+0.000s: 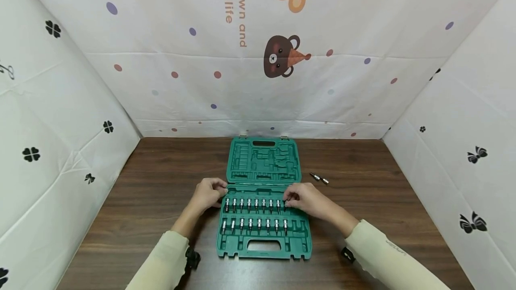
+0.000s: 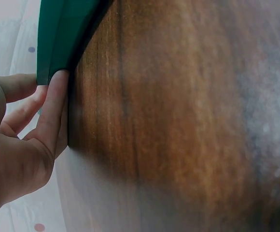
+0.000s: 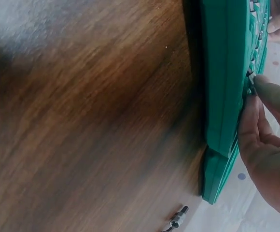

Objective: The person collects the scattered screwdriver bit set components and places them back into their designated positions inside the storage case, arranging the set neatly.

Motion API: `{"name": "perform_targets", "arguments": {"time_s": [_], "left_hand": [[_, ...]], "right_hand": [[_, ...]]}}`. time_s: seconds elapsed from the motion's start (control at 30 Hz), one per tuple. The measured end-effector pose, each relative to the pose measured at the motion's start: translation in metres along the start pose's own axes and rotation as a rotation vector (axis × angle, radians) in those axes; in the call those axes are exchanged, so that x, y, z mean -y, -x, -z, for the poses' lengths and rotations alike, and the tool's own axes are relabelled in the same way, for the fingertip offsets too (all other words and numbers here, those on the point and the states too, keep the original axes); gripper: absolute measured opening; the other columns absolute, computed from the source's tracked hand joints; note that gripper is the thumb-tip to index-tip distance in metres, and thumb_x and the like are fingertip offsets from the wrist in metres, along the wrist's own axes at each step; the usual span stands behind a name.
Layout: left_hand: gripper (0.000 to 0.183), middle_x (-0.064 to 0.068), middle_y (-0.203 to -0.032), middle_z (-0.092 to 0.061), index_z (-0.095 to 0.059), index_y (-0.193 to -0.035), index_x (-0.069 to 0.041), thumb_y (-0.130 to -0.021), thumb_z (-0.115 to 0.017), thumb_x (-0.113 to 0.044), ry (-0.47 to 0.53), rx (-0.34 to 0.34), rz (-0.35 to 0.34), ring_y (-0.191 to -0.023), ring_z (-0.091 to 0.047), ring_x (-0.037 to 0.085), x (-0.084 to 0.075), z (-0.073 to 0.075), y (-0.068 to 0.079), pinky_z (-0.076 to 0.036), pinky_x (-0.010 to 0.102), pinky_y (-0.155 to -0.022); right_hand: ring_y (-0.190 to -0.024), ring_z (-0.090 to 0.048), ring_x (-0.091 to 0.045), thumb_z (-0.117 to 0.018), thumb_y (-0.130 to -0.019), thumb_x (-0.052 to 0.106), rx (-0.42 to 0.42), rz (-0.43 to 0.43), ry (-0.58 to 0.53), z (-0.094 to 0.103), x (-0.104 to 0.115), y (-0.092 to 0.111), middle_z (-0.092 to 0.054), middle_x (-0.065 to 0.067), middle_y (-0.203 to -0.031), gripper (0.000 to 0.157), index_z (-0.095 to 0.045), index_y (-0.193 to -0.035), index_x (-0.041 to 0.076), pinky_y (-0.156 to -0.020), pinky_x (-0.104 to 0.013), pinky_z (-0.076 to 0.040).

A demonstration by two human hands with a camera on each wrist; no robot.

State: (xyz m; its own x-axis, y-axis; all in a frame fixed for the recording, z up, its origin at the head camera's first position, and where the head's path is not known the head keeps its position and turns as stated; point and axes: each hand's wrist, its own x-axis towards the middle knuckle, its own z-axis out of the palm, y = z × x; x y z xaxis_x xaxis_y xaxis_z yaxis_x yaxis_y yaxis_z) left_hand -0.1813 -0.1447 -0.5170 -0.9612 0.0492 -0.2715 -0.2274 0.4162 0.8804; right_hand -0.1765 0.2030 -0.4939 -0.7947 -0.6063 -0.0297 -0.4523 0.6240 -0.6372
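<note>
An unfolded green plastic tool case lies on the table, its molded lid folded back at the far side. Silver bit sockets stand in two rows of slots, an upper row and a lower row. My left hand grips the case's left edge near the hinge, thumb above and fingers along the side. At the right end of the upper row, my right hand pinches a bit socket between thumb and fingers, right at its slot. The fingers partly hide it.
Two loose bit sockets lie on the brown wooden table, right of the lid. White printed cloth hangs behind the table and along both sides. The case has a handle cutout at the front.
</note>
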Motion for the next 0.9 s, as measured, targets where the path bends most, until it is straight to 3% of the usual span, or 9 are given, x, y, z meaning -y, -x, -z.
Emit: {"name": "perform_targets", "arguments": {"time_s": [0.4,0.7,0.9], "left_hand": [[0.014,0.013,-0.101,-0.07,-0.075,-0.111,-0.003,-0.099,-0.068,-0.005,-0.009,-0.014,-0.013,-0.086,-0.069,0.02,0.003,-0.001,-0.002,-0.065,0.037,-0.063],[0.013,0.011,-0.097,-0.071,-0.075,-0.11,-0.003,-0.099,-0.068,-0.006,-0.03,-0.011,-0.014,-0.084,-0.069,0.019,0.005,0.0,-0.004,-0.064,0.037,-0.064],[0.014,0.011,-0.097,-0.071,-0.075,-0.11,-0.003,-0.099,-0.068,-0.007,-0.046,-0.011,-0.017,-0.084,-0.068,0.019,0.003,0.0,-0.004,-0.064,0.037,-0.064]], "right_hand": [[-0.078,-0.061,-0.001,-0.079,-0.092,0.01,-0.03,-0.005,0.067,-0.004,0.007,-0.007,-0.068,0.004,-0.091,0.006,-0.076,-0.096,0.012,-0.067,-0.019,-0.056],[-0.082,-0.06,-0.015,-0.087,-0.083,0.011,-0.034,-0.082,0.123,-0.002,0.012,-0.015,-0.064,-0.003,-0.093,0.022,-0.069,-0.095,0.009,-0.067,-0.024,-0.053],[-0.077,-0.054,-0.012,-0.09,-0.08,0.014,0.01,-0.143,0.122,0.001,0.013,-0.022,-0.062,-0.003,-0.088,0.027,-0.065,-0.091,0.01,-0.065,-0.025,-0.05]]}}
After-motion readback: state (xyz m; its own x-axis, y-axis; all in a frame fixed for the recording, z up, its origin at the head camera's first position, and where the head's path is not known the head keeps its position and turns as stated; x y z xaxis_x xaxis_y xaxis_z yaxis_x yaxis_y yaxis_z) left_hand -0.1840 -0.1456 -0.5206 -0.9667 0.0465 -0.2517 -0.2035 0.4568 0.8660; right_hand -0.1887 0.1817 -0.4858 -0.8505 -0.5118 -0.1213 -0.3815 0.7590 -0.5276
